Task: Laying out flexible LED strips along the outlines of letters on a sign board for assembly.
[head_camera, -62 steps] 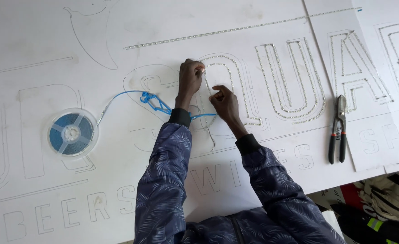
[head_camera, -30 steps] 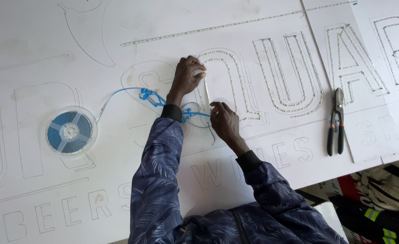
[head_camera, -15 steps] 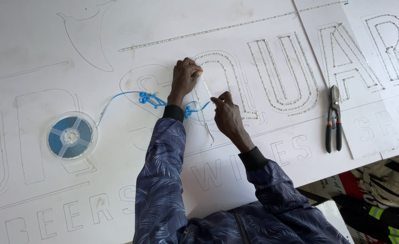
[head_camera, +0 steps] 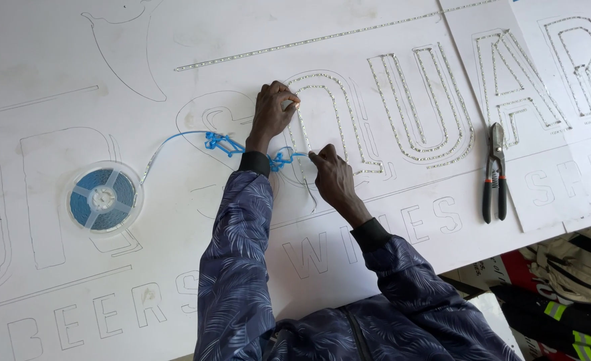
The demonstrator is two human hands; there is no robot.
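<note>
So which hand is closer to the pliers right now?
The right hand. It rests low on the outlined letter, nearer the pliers lying off to its right. The left hand sits farther left, pressing the strip at the letter's top.

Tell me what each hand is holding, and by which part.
The left hand pinches the light strip at its laid end, pressing it onto the board. The right hand grips the same strip lower down, beside its crumpled blue backing.

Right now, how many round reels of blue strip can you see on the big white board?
1. The blue reel lies flat on the white board, left of the left hand and right hand. None seem hidden.
</note>
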